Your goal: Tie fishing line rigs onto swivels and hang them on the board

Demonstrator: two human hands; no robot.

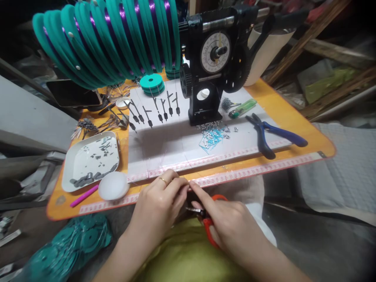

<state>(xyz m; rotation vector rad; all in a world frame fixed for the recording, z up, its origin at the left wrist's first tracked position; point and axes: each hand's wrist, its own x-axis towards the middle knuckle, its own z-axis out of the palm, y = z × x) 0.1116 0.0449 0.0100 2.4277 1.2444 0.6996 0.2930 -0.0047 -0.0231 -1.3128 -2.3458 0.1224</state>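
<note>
Orange-handled metal scissors (208,226) sit in the right hand (232,215), just below the near edge of the yellow wooden counter (317,145). That hand is partly closed around the handles, index finger stretched forward to the left hand (160,196), whose fingers curl with tips gathered; whether they pinch anything is too small to tell. The blades point toward those fingertips, so a careless squeeze could nick one. Under the row of teal round spools wound with purple thread (101,43), a snagged line could tangle. A nudge from the left forearm could tip the round translucent-white dish (113,185) at the edge; a jolt to the counter could scatter the small pale-blue slivers (210,139).
</note>
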